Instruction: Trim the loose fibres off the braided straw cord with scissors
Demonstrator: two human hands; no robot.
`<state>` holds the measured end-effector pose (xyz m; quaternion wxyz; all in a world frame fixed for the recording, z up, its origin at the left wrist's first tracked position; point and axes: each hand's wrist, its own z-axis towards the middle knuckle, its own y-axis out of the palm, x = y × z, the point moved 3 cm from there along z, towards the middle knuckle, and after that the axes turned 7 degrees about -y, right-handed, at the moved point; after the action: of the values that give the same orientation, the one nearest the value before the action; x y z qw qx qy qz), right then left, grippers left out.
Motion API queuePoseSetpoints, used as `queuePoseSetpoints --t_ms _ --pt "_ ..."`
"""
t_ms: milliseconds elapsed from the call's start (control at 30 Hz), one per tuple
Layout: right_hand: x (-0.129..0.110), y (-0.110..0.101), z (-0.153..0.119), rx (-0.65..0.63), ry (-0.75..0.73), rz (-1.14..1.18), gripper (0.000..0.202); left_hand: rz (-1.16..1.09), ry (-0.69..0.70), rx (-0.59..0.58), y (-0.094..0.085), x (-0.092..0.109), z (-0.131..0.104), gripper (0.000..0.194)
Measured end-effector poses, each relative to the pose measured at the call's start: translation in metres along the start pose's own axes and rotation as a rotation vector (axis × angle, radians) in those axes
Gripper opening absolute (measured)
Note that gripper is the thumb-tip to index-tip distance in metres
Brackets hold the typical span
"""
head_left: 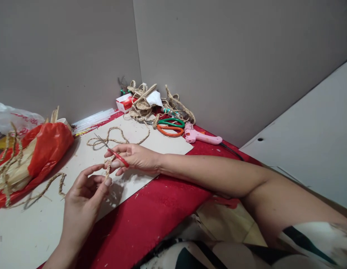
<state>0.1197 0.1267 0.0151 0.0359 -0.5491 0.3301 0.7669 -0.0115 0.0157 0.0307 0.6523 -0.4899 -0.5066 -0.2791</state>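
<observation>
Between the fingertips of my left hand [84,194] I pinch a braided straw cord [108,171], above a pale board [47,228]. My right hand [137,158] is closed around red-handled scissors [117,157], whose blades point up and to the left, away from me. The fingers of my right hand also meet the cord, near my left fingertips. A stretch of braided cord [114,129] loops across the board behind the scissors. Another length [61,183] runs left from behind my left hand toward a red plastic bag.
The red plastic bag [57,144], holding dry straw and cord, lies at the left. Clear sticks [92,119] rest by the wall. At the back corner sit coiled cord [142,108], a red and white box [124,102], green and orange scissor handles [170,130] and a pink glue gun [203,137].
</observation>
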Motion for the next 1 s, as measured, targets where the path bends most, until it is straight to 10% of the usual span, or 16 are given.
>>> queuePoseSetpoints --t_ms 1000 --pt "-0.022 -0.013 0.009 0.135 -0.252 -0.162 0.030 0.024 -0.231 0.007 -0.011 -0.012 -0.002 0.040"
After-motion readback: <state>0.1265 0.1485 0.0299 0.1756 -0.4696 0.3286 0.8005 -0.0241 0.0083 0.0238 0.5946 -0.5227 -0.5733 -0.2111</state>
